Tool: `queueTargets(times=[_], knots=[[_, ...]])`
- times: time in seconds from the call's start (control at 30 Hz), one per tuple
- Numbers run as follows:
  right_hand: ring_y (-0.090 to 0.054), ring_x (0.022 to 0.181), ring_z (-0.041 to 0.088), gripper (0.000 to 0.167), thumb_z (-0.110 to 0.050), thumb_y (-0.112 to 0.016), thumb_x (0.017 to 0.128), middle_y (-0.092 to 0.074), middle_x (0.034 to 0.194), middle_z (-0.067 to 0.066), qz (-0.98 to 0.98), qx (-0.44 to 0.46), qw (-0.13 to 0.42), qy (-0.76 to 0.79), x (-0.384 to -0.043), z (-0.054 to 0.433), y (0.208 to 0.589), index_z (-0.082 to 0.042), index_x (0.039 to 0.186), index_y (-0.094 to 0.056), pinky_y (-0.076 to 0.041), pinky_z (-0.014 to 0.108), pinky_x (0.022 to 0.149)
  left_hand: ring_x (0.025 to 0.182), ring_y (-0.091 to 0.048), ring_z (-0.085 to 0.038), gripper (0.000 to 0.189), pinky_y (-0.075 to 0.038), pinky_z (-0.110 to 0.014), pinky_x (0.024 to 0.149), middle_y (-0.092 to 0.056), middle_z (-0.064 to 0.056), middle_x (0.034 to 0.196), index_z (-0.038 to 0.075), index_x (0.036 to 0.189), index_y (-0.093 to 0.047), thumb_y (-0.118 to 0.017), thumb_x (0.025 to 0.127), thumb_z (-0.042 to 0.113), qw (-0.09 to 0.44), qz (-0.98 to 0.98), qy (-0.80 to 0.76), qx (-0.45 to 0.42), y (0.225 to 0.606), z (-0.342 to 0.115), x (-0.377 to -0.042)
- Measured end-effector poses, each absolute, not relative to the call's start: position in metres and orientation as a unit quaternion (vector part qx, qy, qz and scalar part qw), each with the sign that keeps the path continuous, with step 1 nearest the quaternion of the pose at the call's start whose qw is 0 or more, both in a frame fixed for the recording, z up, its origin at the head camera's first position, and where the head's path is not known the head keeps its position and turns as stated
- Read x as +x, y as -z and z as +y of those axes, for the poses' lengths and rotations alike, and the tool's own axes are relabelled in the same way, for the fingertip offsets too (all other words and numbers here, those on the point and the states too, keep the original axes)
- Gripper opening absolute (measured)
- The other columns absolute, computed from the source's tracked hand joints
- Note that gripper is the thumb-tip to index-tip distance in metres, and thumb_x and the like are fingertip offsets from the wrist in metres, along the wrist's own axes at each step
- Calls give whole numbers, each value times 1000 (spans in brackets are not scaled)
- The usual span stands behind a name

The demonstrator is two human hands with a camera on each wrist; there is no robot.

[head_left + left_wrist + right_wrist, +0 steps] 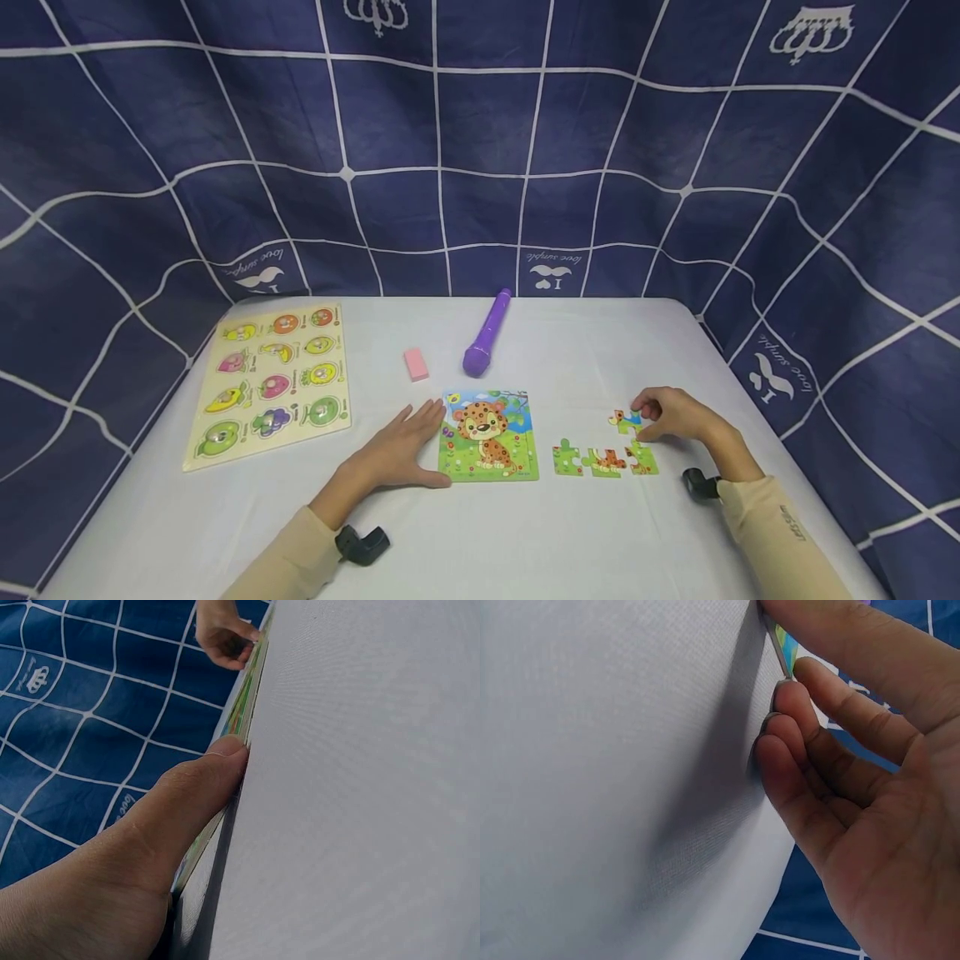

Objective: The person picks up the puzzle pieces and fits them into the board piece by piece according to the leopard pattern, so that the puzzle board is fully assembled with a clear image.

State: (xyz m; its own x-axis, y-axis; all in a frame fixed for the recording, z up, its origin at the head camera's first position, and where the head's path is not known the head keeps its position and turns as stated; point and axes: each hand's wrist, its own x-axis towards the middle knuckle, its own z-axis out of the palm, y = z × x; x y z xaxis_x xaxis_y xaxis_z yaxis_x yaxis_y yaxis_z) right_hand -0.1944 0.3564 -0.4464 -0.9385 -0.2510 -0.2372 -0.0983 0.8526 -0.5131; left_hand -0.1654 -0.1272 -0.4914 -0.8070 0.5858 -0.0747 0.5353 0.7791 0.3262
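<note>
A square picture board with a cartoon leopard on grass lies mid-table. My left hand rests flat at its left edge, fingers extended; in the left wrist view the thumb touches the board's edge. To the right, my right hand pinches a jigsaw piece with orange, blue and green on it, partly hidden by the fingers. In the right wrist view a sliver of that piece shows between thumb and fingers. Just below are more jigsaw pieces: a green one, one with paws and one with a spotted part.
A purple toy microphone and a pink block lie behind the leopard board. At the left stands out a large wooden fruit board. A dark blue gridded curtain surrounds the white table at the back and sides.
</note>
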Motion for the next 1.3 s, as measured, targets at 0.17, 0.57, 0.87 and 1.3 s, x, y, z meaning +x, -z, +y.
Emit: queueTargets(times=[0.17,0.57,0.87,1.3], knots=[[-49,78,15,43,-17,-90,62,-56,82,2,949,-89,152,260,-196,357,446,-6,97,-67,-43,21,62,152,-16,-24,119,-13,-46,126,-19,-7,163,5,154,-25,-62,69,80,86,939,-149,297,491,-127,-165],[-54,73,13,44,-20,-91,62,-61,79,0,950,-101,120,269,-192,360,450,-6,96,-68,-48,19,60,153,-15,-24,120,-13,-47,126,-18,-7,163,5,154,-24,-61,69,81,86,939,-150,298,492,-128,-166],[-55,70,12,43,-17,-90,62,-63,77,-1,954,-103,104,262,-187,357,449,-4,97,-69,-47,19,58,153,-15,-23,119,-12,-47,126,-17,-6,163,6,154,-24,-61,69,81,89,939,-150,297,492,-127,-166],[-55,71,12,43,-19,-90,64,-62,77,0,951,-97,103,274,-185,359,446,-3,98,-69,-48,19,59,153,-15,-23,119,-12,-46,126,-17,-6,164,6,154,-23,-62,70,79,90,938,-152,298,490,-127,-166]])
